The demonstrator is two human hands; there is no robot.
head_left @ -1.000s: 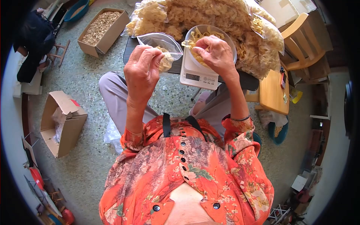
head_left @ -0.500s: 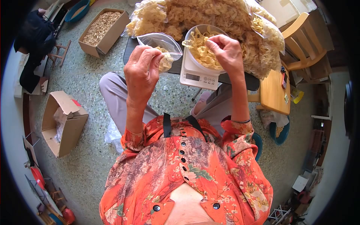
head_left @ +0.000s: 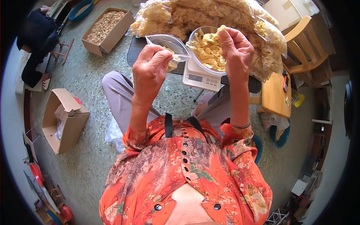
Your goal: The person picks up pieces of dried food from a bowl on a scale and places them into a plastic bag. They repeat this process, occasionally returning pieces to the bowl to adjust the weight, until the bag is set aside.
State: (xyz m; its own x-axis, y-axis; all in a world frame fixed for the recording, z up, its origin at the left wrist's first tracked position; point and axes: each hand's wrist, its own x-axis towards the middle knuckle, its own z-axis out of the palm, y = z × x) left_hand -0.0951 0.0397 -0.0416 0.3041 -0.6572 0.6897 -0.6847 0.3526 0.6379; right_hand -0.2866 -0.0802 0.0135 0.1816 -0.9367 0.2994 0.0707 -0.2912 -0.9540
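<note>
Two hands were up, both pinched nearly closed! The left hand (head_left: pixel 151 69) gripped one bag (head_left: pixel 170 41), its mouth gaping, and the right hand (head_left: pixel 237 52) had one pale strip (head_left: pixel 222 28) between thumb and fingertips, right by the rim of one bowl (head_left: pixel 205 68). That bowl, heaped with more, sat on one scale (head_left: pixel 203 81), just beside the bag. Behind lay stuffed packs (head_left: pixel 210 14), too overlapped to count; leftward on the floor, two cartons (head_left: pixel 115 39).

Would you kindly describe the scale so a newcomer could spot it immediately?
Find the dark table heaped with filled bags. At its near edge is a round bowl of yellowish strips. The white scale sits beneath it, set apart by its display and buttons.
</note>
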